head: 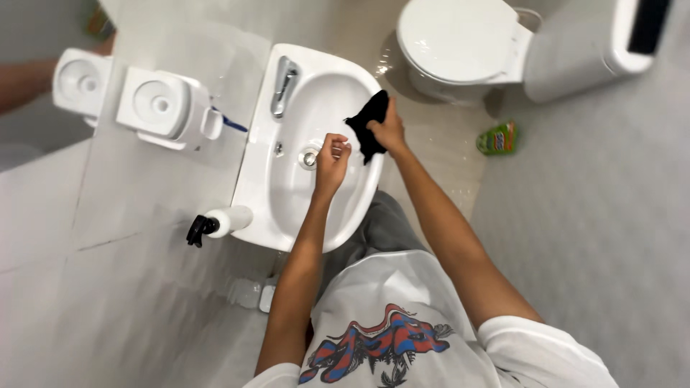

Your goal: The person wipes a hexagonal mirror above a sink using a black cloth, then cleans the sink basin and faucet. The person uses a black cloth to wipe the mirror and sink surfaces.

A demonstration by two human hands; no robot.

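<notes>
While the right hand (388, 131) grips a black cloth (369, 123) hanging lengthwise over the sink (287, 208), the left hand (332, 154) curls closed

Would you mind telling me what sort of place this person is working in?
It looks like a small tiled bathroom. A white wall-mounted sink with a chrome tap sits beside a white toilet. The right hand holds a black cloth at the sink's rim; the left hand is over the basin.

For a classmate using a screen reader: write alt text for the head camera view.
Seen from above, a person's right hand holds a black cloth at the rim of a white sink, the left hand over the basin. A spray bottle lies on the sink's edge; a toilet stands beyond.
</notes>
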